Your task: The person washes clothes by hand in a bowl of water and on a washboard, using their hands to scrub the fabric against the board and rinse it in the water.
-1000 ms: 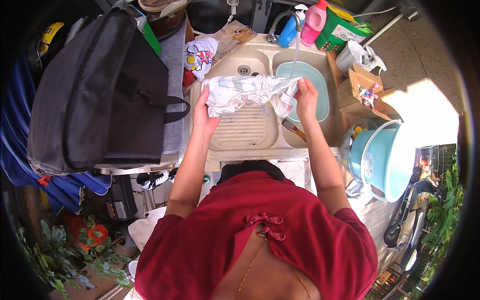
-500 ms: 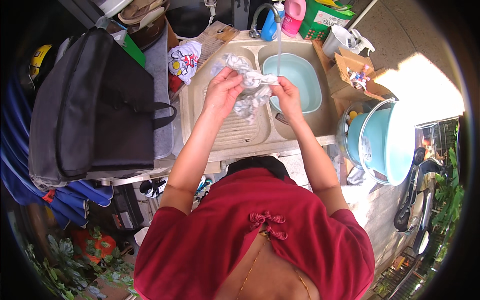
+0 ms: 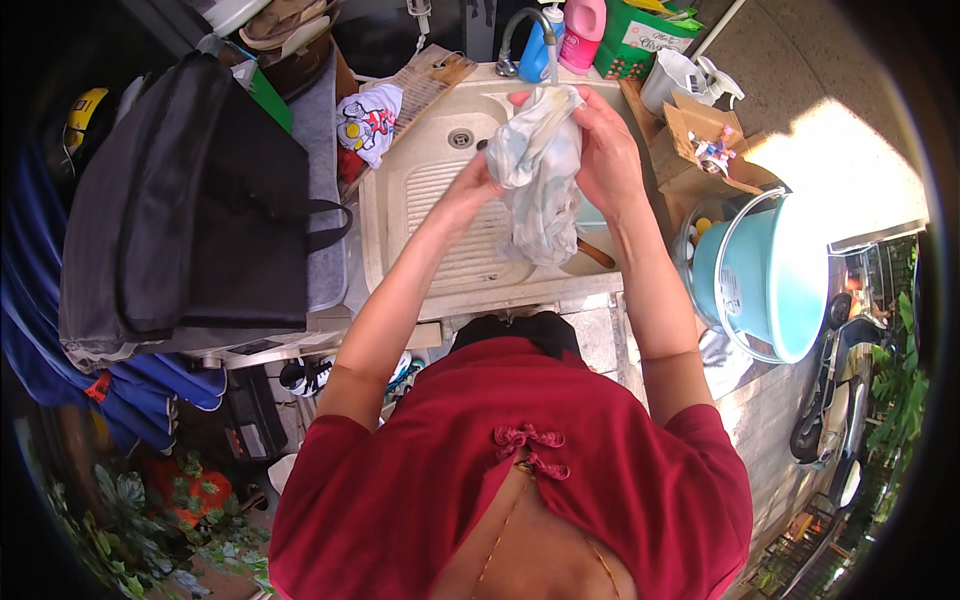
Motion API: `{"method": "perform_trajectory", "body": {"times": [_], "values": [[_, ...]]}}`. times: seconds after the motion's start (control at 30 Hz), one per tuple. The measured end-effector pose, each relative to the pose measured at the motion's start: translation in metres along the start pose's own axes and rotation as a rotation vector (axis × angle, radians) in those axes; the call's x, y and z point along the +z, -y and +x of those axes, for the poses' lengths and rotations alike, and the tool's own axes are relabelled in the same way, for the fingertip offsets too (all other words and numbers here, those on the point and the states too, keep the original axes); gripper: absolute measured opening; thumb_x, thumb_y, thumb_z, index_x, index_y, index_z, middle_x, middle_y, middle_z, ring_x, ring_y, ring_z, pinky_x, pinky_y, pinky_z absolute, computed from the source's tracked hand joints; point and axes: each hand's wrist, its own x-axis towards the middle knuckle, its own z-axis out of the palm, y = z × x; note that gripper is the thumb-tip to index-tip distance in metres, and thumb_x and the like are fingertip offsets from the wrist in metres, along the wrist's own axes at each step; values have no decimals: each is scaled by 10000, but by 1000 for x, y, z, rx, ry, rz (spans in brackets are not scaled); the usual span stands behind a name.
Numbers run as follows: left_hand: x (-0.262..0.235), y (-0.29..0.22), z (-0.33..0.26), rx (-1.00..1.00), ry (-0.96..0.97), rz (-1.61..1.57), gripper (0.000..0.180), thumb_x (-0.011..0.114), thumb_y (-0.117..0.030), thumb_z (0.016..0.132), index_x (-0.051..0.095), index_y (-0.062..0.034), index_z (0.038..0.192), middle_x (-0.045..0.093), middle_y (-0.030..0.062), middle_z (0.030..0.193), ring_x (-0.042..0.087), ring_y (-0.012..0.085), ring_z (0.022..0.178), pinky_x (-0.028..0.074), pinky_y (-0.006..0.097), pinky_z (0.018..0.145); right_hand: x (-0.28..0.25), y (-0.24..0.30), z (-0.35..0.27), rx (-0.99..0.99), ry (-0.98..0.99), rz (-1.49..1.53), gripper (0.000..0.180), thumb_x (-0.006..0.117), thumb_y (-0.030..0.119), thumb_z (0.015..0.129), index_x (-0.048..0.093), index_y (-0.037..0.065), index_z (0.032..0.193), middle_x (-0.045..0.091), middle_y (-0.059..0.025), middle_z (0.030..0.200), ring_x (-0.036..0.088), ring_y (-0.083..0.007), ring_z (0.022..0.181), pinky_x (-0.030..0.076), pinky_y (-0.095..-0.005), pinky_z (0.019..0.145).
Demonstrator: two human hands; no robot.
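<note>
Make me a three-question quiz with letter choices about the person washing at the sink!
1. Where is the pale cloth?
A. Held over the sink
B. In the bucket
C. On the black bag

2. What colour is the bucket?
A. Red
B. Light blue
C. Yellow

3. How is the cloth held?
A. Spread flat
B. Bunched between both hands
C. Hung from the tap

Answers:
1. A, it hangs above the ribbed drainboard, under the tap.
2. B, the pail at the right is light blue.
3. B, the left hand and right hand each have a grip on the bunched cloth.
</note>
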Motion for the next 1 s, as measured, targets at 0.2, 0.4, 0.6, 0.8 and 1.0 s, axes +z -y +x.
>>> {"method": "perform_trajectory", "body": {"times": [0.2,0.4,0.6,0.8,1.0], "values": [[18,20,-37,-100,142,108,583,577,-255,852,326,-7,1316,447,114,1271,421,174,1168,343,314,966,31,72,-26,-318,236,145,394,324,210,909,381,-46,1202,473,-238,1184,476,-305,1108,361,-409,967],[110,-128,-94,662,301,-649,545,572,-316,842,378,-31,1263,447,115,1240,470,225,1114,392,382,926,144,130,-118,-795,-744,50,276,363,252,912,470,2,866,447,-39,683,402,-102,426,329,-221,371],[140,-159,-110,765,425,-558,445,552,-323,845,442,-65,1191,500,106,1145,502,252,1064,417,437,893,146,114,-131,-745,-177,256,210,406,80,840,415,103,631,486,-80,738,343,-161,474,330,-269,464],[64,-153,-88,799,-19,-412,339,519,-260,855,487,-50,1118,562,110,1048,553,253,987,432,423,887,48,87,-60,-737,-369,33,102,409,130,881,459,41,873,509,-84,729,453,-163,560,390,-269,513],[40,-138,-18,353,123,-758,420,331,-274,919,437,21,1197,565,136,1110,512,231,1079,361,373,955,-96,15,-12,-571,-736,-152,87,530,22,822,555,18,905,568,-22,840,527,-79,768,430,-218,705]]}}
